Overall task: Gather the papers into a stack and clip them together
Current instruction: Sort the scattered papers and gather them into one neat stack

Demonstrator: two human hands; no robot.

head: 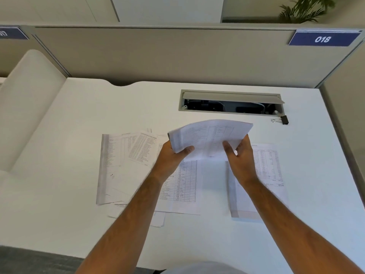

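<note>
A bundle of printed sheets (209, 135) is held above the white desk (79, 224), bowed upward in the middle. My left hand (173, 155) grips its left end, thumb on top. My right hand (242, 155) holds its right end. Below them lie more papers: a pile of printed lists (122, 159) at the left, a table sheet (185, 180) between my forearms, and sheets (270, 165) at the right, partly under my right arm. A black binder clip (282, 120) rests on the desk at the back right, apart from both hands.
An open cable tray (231, 104) is sunk into the desk just behind the papers. Grey partition walls (158, 56) close the back and right; one carries a blue 018 label (322, 38). A pale side panel (29, 105) stands at the left.
</note>
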